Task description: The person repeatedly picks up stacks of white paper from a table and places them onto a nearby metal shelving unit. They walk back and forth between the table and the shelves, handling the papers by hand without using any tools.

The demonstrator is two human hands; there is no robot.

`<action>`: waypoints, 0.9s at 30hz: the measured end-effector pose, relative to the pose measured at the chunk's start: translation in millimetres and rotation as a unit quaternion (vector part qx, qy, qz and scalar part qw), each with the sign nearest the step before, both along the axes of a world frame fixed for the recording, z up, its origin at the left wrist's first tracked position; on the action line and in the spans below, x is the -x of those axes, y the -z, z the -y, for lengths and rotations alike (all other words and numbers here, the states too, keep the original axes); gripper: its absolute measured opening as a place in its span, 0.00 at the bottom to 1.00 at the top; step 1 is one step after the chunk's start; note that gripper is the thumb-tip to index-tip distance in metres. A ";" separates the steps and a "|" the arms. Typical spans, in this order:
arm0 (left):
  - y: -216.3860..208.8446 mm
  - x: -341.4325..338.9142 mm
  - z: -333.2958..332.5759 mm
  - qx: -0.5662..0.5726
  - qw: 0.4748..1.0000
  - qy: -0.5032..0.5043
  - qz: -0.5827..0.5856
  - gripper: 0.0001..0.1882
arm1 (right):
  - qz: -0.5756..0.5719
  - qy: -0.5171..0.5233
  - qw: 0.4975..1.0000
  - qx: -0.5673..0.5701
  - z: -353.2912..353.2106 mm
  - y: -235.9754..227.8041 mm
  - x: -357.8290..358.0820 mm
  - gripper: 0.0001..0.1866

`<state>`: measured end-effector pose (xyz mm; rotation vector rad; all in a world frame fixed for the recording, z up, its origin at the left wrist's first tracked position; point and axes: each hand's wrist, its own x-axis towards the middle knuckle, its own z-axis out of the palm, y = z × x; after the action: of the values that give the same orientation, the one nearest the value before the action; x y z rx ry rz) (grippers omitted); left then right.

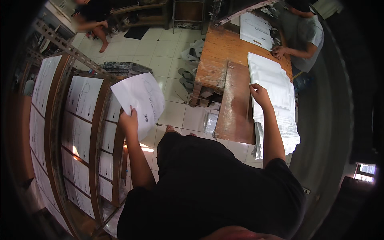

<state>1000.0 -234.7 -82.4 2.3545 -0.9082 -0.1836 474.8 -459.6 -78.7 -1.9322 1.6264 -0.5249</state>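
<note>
My left hand [129, 123] is closed on the lower left edge of a white printed sheet [140, 96], which it holds up beside the rack on the left. The sheet bends slightly and carries dark print. On the right, my right hand [260, 96] is at the left edge of a thick stack of white, partly see-through sheets [276, 108]. Its fingers are curled together at that edge; what they pinch, if anything, is too small to make out. The stack lies on the wooden table [218, 50] and spreads toward me in uneven layers.
A rack [96, 148] at left bears rows of similar printed sheets. A brown board [238, 104] lies beside the stack. Across the table a person [304, 40] works by another white sheet [256, 30]. Sandals [186, 80] lie on the tiled floor; another person [92, 20] sits far left.
</note>
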 end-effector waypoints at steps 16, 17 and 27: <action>-12.9 -2.9 -6.3 0.029 0.998 0.031 -0.054 0.16 | -0.029 0.035 0.998 0.034 7.7 -1.6 11.4 0.15; -15.4 2.0 -4.4 0.024 0.998 0.025 -0.043 0.15 | -0.034 0.033 0.997 0.053 12.4 0.2 14.9 0.15; -5.4 -1.0 -12.7 0.036 0.982 0.016 -0.186 0.18 | -0.173 0.081 0.956 0.222 36.5 -1.9 35.2 0.26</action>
<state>1001.0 -221.9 -77.0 2.1405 -0.7551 -0.5739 439.7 -496.1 -76.8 -2.3291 2.0370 -0.6962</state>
